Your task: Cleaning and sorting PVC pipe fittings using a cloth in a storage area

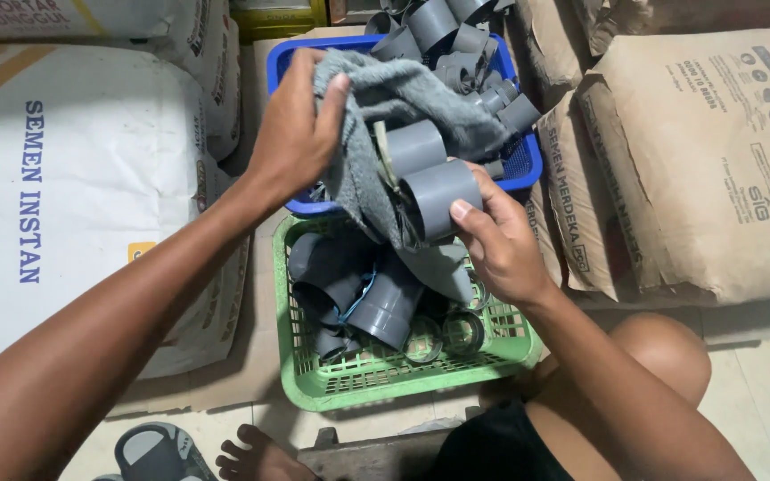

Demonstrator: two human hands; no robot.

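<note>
Head cam, steep down, close on hands (492, 240)

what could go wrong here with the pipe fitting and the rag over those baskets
The right hand pinches the grey pipe fitting only at its rim, so it could slip into the green basket. The grey rag in the left hand drapes over fittings in the blue basket and might snag them.

White sacks (73, 178) left, brown sacks (697, 160) right, sandal (158, 454) below
</note>
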